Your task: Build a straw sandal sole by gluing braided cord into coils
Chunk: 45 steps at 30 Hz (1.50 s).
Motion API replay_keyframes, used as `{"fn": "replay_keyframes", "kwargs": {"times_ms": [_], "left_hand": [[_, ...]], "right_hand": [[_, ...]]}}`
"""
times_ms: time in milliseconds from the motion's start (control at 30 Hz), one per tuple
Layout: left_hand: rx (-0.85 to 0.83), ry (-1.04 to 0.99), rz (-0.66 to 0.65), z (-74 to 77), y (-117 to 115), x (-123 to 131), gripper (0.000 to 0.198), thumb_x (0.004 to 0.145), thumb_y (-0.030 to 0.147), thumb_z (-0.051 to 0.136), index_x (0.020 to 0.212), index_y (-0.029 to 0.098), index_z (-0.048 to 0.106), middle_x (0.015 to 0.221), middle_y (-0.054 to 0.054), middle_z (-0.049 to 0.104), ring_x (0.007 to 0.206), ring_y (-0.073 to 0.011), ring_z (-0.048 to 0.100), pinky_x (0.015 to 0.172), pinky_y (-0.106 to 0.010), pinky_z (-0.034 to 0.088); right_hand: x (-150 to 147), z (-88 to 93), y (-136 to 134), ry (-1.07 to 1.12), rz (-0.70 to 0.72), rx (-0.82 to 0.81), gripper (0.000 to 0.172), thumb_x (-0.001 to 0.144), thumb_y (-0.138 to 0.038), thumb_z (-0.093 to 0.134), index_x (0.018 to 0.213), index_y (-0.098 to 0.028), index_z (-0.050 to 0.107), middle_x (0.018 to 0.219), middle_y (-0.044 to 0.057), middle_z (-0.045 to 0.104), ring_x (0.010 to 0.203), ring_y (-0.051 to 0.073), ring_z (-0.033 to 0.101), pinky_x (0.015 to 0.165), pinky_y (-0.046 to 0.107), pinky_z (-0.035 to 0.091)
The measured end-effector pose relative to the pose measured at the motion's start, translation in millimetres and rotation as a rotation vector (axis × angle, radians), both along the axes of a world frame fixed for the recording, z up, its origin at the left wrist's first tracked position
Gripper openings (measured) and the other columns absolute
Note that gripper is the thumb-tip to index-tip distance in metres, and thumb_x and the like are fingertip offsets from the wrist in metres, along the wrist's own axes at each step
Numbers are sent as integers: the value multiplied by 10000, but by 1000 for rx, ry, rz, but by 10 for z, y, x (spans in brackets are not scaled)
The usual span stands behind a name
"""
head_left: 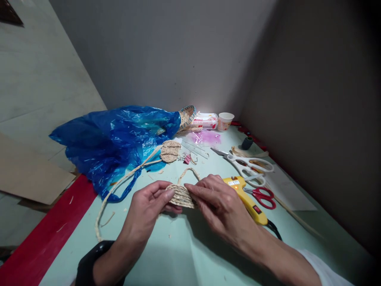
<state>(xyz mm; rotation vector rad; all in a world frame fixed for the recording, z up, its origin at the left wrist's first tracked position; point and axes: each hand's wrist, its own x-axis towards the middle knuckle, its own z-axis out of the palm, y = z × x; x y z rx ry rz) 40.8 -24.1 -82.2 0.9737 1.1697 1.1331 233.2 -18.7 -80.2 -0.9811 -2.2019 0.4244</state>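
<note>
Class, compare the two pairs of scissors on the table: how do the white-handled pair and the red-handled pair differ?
The white-handled scissors look clearly larger than the red-handled scissors. The white pair lies farther from the person, blades pointing left toward the pink patch; the red pair lies nearer, beside the yellow glue gun, which hides its blades. The handles differ in colour, white against red. Both lie flat on the table, untouched by either hand.

Two bare hands, the left hand [145, 210] and the right hand [218, 206], show no rings and no gloves. The fingers are slender, with short, plain nails. On the left wrist sits a broad, smooth black band [89, 262]. The left forearm is uncovered above it. At the right forearm, the edge of a white fabric sleeve [324, 270] shows near the elbow.
</note>
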Motion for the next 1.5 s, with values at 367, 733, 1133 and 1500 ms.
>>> {"fn": "replay_keyframes", "kwargs": {"times_ms": [367, 733, 1133, 1500], "left_hand": [[-32, -132, -13, -13, -1, -19, 241, 869, 366, 693, 937, 139, 736, 850, -84, 787, 795, -220, 746, 711, -304, 624], [7, -32, -150, -77, 28, 17, 254, 850, 352, 722, 985, 137, 727, 801, -66, 742, 696, -185, 694, 620, -292, 615], [7, -44, -7, -84, -14, 16, 215, 774, 360, 798, 863, 166, 773, 754, -39, 745, 694, -181, 683, 652, -278, 570], [-1, -67, 105, -48, -15, -38, 266, 697, 377, 848, 804, 160, 737, 709, -22, 723, 648, -144, 633, 640, -237, 496]], "right_hand": [[-47, -46, -23, 36, -30, -3, 230, 975, -128, 481, 953, -139, 709, 755, 68, 630, 721, 200, 499, 692, 360, 382], [-70, -34, -62, -49, -13, -35, 210, 967, -117, 503, 948, -168, 706, 760, 57, 633, 736, 200, 520, 682, 329, 396], [-13, -79, 30, 109, 82, -37, 181, 984, -177, 578, 1105, -179, 712, 839, 53, 710, 790, 196, 579, 750, 336, 423], [99, 15, 91, 78, 96, -191, 153, 1002, -203, 541, 1007, -172, 691, 896, 36, 704, 864, 173, 597, 800, 309, 436]]}}
